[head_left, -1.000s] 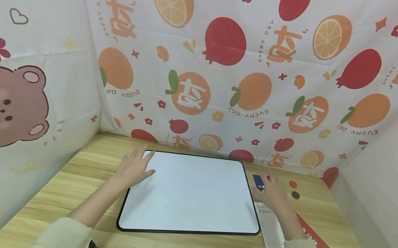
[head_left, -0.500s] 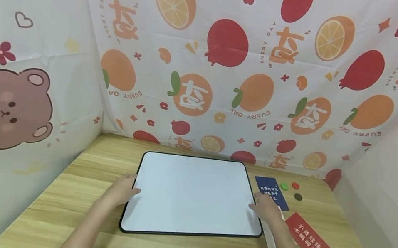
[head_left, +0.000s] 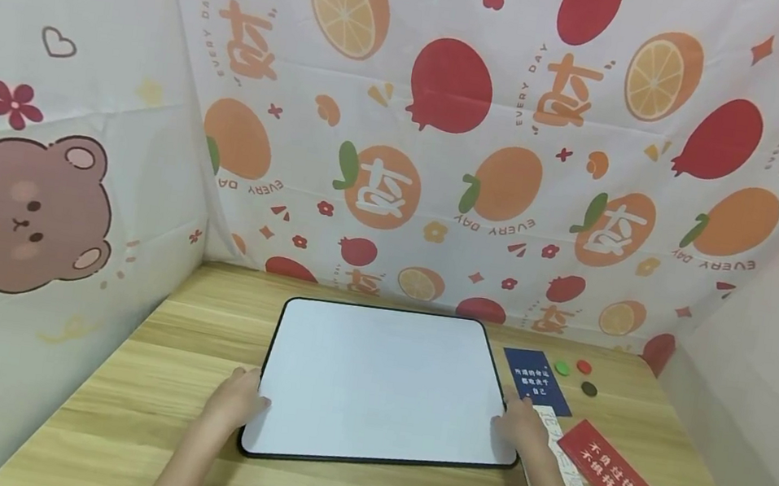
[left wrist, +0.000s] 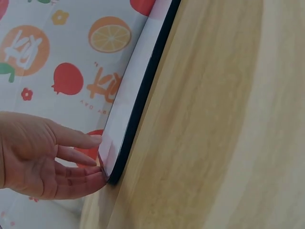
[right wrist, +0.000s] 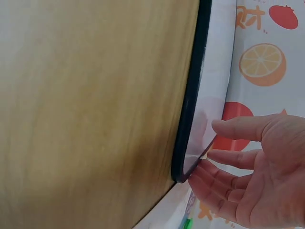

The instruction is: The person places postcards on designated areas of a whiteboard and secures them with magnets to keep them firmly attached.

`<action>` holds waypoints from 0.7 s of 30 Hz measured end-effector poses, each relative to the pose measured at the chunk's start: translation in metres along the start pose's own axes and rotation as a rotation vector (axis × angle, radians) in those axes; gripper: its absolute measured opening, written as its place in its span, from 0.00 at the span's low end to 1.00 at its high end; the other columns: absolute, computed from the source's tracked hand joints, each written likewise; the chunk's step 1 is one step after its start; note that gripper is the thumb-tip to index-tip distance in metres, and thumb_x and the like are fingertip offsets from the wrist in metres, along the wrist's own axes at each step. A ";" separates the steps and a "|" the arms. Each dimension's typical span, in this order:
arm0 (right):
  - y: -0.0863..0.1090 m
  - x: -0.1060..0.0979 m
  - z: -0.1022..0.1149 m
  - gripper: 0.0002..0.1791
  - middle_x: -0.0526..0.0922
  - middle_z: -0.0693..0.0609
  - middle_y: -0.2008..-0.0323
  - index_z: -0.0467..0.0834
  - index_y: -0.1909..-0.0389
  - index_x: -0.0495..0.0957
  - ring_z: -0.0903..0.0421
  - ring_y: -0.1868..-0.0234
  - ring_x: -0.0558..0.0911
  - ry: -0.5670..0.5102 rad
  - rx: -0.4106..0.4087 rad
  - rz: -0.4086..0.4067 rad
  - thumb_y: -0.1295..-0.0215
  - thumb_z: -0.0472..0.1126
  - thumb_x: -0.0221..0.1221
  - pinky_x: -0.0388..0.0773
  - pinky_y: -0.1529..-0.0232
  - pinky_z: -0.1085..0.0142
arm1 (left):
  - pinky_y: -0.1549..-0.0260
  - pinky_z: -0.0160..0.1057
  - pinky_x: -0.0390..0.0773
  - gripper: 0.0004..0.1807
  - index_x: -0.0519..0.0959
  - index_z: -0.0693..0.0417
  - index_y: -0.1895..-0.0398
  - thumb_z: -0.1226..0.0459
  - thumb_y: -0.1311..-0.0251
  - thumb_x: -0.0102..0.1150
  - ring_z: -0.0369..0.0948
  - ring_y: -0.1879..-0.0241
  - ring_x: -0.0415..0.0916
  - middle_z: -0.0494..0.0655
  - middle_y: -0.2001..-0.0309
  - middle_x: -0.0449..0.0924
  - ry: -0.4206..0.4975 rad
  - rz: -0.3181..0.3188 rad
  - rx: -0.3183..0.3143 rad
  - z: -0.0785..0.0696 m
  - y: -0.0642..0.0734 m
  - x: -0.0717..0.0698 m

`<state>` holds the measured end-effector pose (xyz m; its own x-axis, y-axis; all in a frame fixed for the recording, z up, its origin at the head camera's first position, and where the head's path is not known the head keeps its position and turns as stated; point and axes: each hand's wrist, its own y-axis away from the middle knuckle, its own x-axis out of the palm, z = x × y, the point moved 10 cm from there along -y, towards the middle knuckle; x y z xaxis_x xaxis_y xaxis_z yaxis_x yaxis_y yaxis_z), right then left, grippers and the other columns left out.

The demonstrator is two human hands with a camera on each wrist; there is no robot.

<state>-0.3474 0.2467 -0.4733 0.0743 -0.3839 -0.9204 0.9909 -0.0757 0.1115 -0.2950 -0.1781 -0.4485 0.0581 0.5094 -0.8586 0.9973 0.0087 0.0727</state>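
A white board (head_left: 385, 390) with a thin black rim and rounded corners lies flat on the wooden table. At its left edge, toward the near corner, is my left hand (head_left: 236, 399); in the left wrist view its fingertips (left wrist: 102, 179) meet the rim while the thumb is held over the white surface. My right hand (head_left: 521, 424) mirrors this at the right edge, where in the right wrist view the fingers (right wrist: 205, 181) touch the rim and the thumb extends over the board. Neither hand curls round the board.
Right of the board lie a dark blue card (head_left: 535, 381), a white card (head_left: 569, 472) with writing, partly covered by my right arm, and a red card (head_left: 610, 477). Beyond them sit green (head_left: 562, 367), red (head_left: 584, 367) and black (head_left: 589, 389) discs. Fruit-printed cloth (head_left: 445, 160) hangs behind.
Both hands have come down from above the board's far part to its side edges, then slid nearer along them. The board stays in place; the cards are more exposed.
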 end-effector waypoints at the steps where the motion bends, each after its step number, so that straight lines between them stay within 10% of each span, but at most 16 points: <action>1: 0.000 0.000 0.000 0.27 0.68 0.24 0.52 0.25 0.46 0.67 0.30 0.54 0.72 0.002 0.002 -0.003 0.45 0.35 0.58 0.73 0.61 0.43 | 0.62 0.55 0.74 0.23 0.69 0.83 0.55 0.72 0.50 0.61 0.62 0.63 0.72 0.69 0.64 0.69 -0.003 -0.003 -0.005 0.000 0.001 0.000; 21: 0.003 0.002 0.005 0.27 0.70 0.29 0.60 0.23 0.49 0.68 0.38 0.64 0.75 0.058 0.051 0.000 0.46 0.37 0.60 0.74 0.66 0.46 | 0.75 0.49 0.76 0.29 0.68 0.81 0.50 0.69 0.52 0.66 0.55 0.70 0.73 0.70 0.63 0.67 -0.075 0.015 -0.083 0.004 -0.001 0.004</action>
<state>-0.3451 0.2417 -0.4728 0.0825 -0.3302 -0.9403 0.9839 -0.1229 0.1294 -0.2958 -0.1795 -0.4540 0.0796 0.4443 -0.8923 0.9893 0.0746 0.1254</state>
